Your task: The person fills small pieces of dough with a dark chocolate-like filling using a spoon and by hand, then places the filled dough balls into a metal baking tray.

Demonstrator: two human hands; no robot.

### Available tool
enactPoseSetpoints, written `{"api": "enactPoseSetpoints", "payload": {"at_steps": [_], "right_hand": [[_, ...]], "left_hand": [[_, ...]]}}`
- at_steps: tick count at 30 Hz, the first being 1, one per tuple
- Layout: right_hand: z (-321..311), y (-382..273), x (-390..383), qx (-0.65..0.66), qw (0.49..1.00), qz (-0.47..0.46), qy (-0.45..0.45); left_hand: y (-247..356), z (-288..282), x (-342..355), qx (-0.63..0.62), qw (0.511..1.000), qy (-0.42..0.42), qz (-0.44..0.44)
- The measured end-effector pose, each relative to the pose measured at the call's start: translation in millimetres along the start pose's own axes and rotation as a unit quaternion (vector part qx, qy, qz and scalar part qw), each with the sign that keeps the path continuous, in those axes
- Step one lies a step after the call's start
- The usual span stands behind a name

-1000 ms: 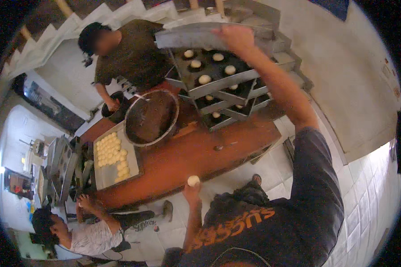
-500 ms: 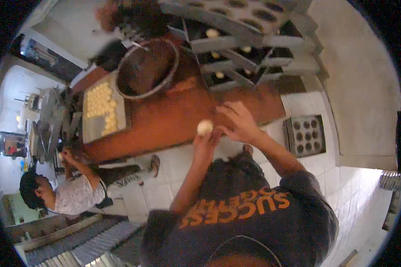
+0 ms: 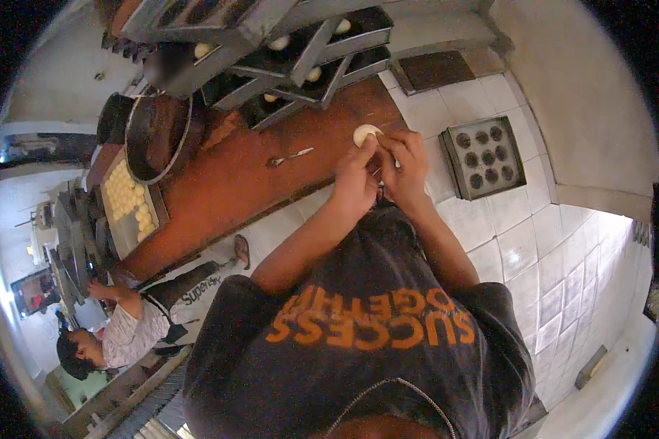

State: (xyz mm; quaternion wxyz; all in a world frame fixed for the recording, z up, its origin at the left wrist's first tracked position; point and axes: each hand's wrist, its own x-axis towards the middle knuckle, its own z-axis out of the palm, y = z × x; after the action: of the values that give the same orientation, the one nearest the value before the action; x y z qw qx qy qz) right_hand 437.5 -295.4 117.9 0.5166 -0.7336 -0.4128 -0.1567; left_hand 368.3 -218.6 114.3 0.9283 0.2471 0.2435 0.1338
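A pale, smooth dough ball (image 3: 366,134) rests in the fingers of my left hand (image 3: 353,183), above the near right end of the brown table (image 3: 234,175). Closed in tight beside it, my right hand (image 3: 408,167) presses its fingertips to the edge of the dough. Part of the ball's underside is hidden by my thumb and fingers. On the tabletop left of my hands lies a thin metal utensil (image 3: 294,156), probably a spoon or knife.
Stacked metal baking tins (image 3: 293,62) with dough balls inside stand at the far side. A large round basin (image 3: 189,135) and a tray of dough balls (image 3: 124,197) sit left. A tray with round hollows (image 3: 488,156) lies right. A co-worker (image 3: 128,329) stands at left.
My view has swung, so the table and tins appear further left. My right hand, spread apart from the dough before, has closed in on it beside my left hand.
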Motion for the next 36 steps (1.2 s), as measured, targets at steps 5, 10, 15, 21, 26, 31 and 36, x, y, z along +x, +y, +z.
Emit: {"api": "enactPoseSetpoints", "payload": {"at_steps": [5, 10, 15, 21, 26, 31, 36], "right_hand": [[-16.7, 15.3, 15.7, 0.070, 0.995, 0.067, -0.028], [-27.8, 32.7, 32.2, 0.039, 0.998, -0.043, -0.027], [-40.6, 45.2, 44.3, 0.051, 0.998, -0.029, -0.036], [-56.6, 51.1, 51.6, 0.027, 0.997, -0.071, -0.015], [-64.4, 62.5, 54.1, 0.030, 0.996, -0.081, 0.008], [-88.8, 73.1, 51.1, 0.125, 0.991, -0.026, -0.047], [-129.7, 57.7, 63.4, 0.156, 0.984, 0.078, -0.026]], "left_hand": [[-1.1, 14.6, 15.8, 0.055, 0.998, 0.002, 0.020], [-6.9, 27.2, 32.0, 0.003, 0.999, 0.006, 0.031], [-17.7, 54.5, 40.6, 0.059, 0.991, 0.031, 0.117], [-24.7, 67.7, 42.4, 0.027, 0.994, 0.030, 0.098], [-38.2, 79.2, 49.3, -0.025, 0.996, 0.024, 0.085], [-32.2, 81.1, 53.1, 0.234, 0.947, -0.007, 0.220], [-12.5, 95.4, 44.7, 0.481, 0.840, -0.042, 0.248]]}}
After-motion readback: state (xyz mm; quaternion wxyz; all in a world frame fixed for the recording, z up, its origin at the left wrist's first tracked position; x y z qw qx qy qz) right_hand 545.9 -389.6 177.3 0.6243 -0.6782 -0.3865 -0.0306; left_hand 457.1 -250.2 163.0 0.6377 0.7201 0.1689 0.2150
